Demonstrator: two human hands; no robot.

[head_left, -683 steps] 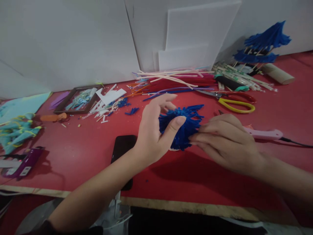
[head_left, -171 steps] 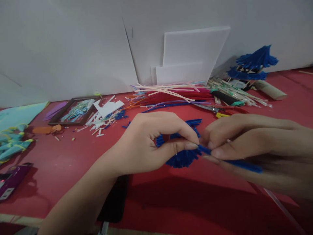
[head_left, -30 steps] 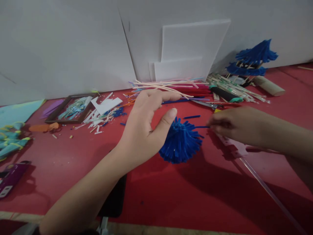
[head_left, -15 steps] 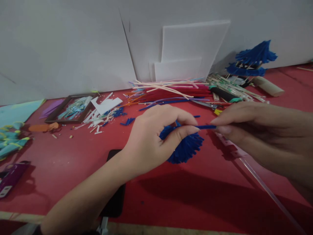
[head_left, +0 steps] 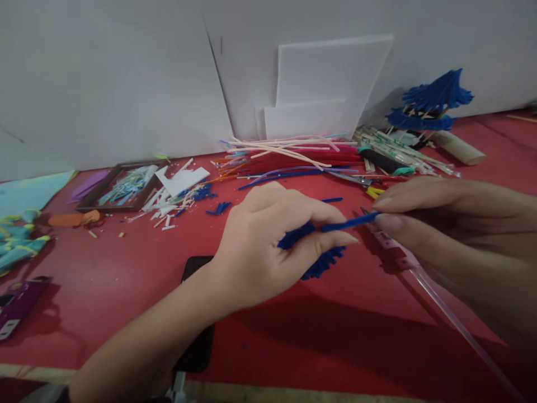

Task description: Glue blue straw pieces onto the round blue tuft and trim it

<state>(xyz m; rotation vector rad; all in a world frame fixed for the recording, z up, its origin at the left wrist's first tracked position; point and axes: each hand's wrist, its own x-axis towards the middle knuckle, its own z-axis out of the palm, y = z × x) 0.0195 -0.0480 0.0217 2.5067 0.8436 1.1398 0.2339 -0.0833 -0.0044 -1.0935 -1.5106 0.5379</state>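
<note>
A short blue pipe cleaner piece is pinched between the thumb and forefinger of my right hand. Its other end lies between the parted thumb and forefinger of my left hand, which are not closed on it. Below the left hand sits a blue fringed bundle, partly covered by that hand. Under and beside my right hand lies a pink tool, apparently a glue gun, with a long clear stick running from it.
Behind the hands lie pipe cleaners, pliers and a black-and-green handle. A blue tiered model stands at the back right. Leftward are white scraps, a brown frame, a black phone and a purple device.
My left thumb and forefinger have moved apart, releasing their pinch on the blue pipe cleaner piece. In my right hand the piece now tilts upward to the right, with more of it showing.
</note>
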